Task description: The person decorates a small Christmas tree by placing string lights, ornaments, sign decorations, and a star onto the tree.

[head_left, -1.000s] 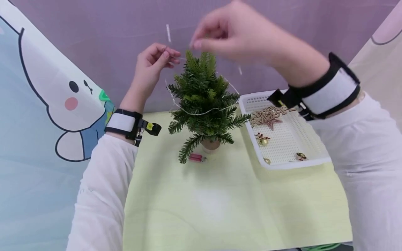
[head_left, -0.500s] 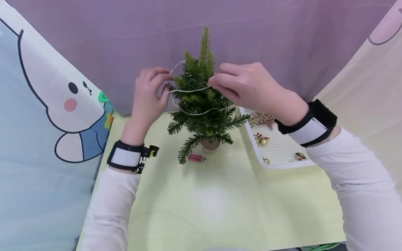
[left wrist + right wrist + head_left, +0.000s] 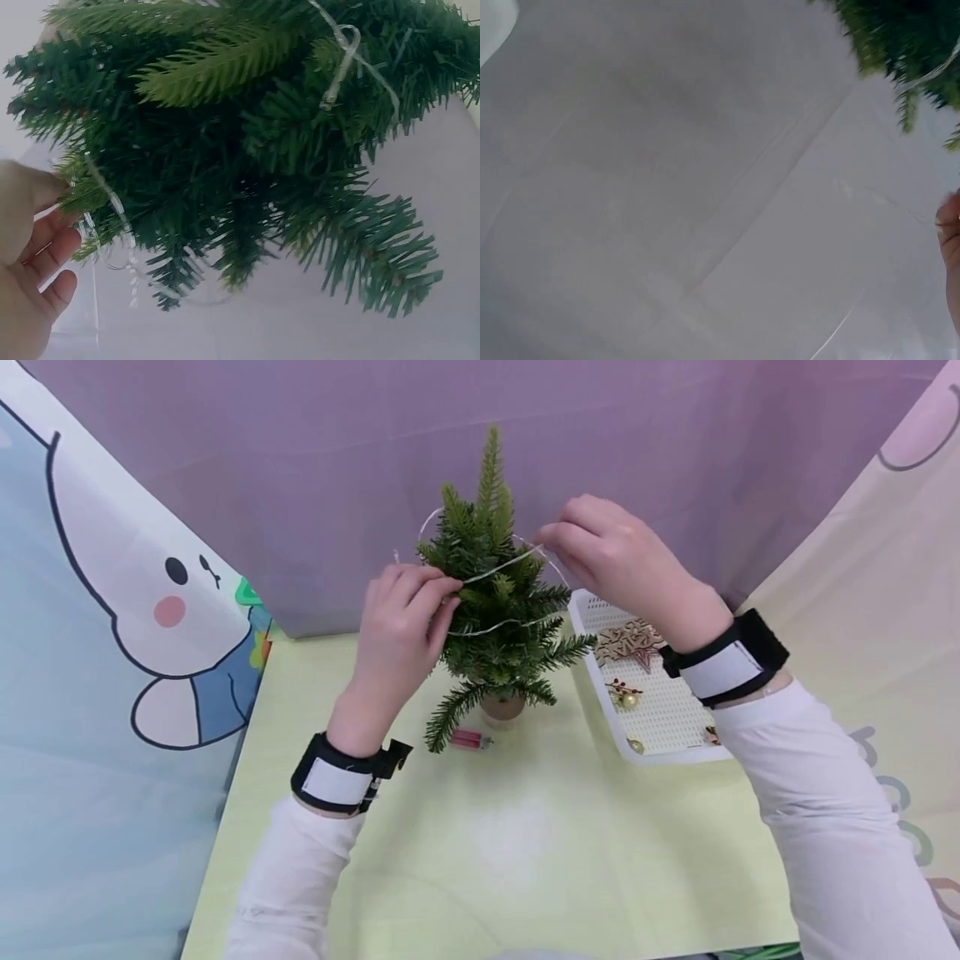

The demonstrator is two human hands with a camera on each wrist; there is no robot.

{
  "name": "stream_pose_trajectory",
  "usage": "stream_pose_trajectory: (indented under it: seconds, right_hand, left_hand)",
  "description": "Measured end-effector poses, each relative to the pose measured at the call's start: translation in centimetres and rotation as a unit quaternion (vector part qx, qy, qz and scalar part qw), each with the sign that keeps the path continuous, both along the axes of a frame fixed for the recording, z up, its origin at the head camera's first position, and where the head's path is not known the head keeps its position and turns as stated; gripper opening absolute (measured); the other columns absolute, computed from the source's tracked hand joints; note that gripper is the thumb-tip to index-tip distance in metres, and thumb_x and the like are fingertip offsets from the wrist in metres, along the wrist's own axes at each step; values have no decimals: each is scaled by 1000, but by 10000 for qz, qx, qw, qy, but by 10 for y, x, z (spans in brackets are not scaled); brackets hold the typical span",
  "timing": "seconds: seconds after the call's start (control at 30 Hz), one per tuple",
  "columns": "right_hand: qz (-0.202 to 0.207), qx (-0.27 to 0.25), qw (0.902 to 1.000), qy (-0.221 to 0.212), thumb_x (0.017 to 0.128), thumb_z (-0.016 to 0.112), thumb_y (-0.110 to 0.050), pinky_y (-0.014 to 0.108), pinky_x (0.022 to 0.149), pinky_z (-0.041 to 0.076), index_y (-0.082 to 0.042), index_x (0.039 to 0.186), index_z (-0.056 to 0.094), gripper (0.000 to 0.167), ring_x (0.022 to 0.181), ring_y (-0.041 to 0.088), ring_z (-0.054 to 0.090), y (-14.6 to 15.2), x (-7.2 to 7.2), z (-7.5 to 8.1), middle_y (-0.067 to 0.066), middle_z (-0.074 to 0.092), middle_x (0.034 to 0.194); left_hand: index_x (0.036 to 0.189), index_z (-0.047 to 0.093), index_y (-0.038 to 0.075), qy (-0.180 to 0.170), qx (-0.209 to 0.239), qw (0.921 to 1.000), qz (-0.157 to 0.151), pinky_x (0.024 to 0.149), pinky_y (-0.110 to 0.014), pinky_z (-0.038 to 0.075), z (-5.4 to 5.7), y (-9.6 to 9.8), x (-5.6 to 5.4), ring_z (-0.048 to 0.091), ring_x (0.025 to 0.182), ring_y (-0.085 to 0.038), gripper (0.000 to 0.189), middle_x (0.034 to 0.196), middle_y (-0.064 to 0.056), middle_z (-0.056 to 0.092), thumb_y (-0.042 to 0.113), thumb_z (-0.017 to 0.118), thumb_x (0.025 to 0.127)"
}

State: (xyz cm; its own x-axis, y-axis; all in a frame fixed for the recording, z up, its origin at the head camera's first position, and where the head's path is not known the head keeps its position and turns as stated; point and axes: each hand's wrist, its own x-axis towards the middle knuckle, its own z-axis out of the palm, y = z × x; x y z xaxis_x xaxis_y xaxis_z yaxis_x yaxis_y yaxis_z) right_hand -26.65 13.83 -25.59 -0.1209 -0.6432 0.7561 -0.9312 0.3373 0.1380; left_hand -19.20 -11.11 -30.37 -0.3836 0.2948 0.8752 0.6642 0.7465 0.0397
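Note:
A small artificial Christmas tree (image 3: 498,647) stands upright on the table, a thin, pale wire light string (image 3: 501,567) looped around its branches. At the front left of the tree, my left hand (image 3: 401,622) pinches the string between thumb and fingers. My right hand (image 3: 622,560), right of the upper branches, pinches another part, and the stretch between runs taut across the front. The left wrist view shows my left fingers (image 3: 56,251) beside the needles, with loose string hanging below. Only part of my right hand (image 3: 951,240) enters the right wrist view.
A white perforated basket (image 3: 622,735) at the right holds wooden cut-outs (image 3: 626,639), a star, a berry sprig and gold baubles. A small pink-red object (image 3: 468,739) with a metallic end lies by the tree's base. Purple cloth (image 3: 322,527) hangs behind the table.
Both hands have come down from the treetop to its front, bringing the string across the branches. Over the last half second my left hand moved right and down, and my right hand slightly right.

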Motion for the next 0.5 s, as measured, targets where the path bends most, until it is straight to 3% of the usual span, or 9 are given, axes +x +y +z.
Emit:
stream_pose_trajectory:
  seconds: [0.13, 0.27, 0.37, 0.5]
  right_hand:
    - [-609, 122, 9967, 516, 88, 63, -6, 39, 67, 45, 3, 94, 69, 13, 77, 30, 55, 8, -9, -1, 15, 63, 86]
    - [-1085, -465, 9889, 898, 87, 65, -8, 39, 58, 43, 3, 88, 70, 12, 68, 30, 54, 8, -13, -3, 17, 64, 79]
    - [-1165, -1165, 9819, 939, 87, 66, -9, 39, 54, 41, 1, 87, 72, 12, 62, 30, 56, 1, -13, -3, 17, 68, 76]
    - [-1002, -1771, 9755, 840, 88, 65, -10, 40, 58, 48, -1, 88, 74, 13, 64, 30, 62, -13, -14, 3, 15, 71, 80]
  left_hand:
    - [92, 69, 3, -42, -68, 10000, -4, 67, -40, 38, -1, 3, -1, 55, 86, -30, 16, 91, -11, 67, 10, 55, 95]
    - [91, 69, 3, -45, -155, 9998, -82, 66, -40, 37, 2, 2, -2, 55, 84, -30, 15, 88, -10, 67, 9, 55, 94]
    - [91, 70, 4, -209, -329, 9991, -160, 68, -41, 37, 9, 0, -2, 56, 85, -29, 16, 88, -9, 69, 9, 55, 94]
    - [93, 71, 3, -493, -523, 9970, -280, 68, -39, 37, 25, -6, -1, 56, 81, -27, 16, 87, -9, 71, 17, 62, 92]
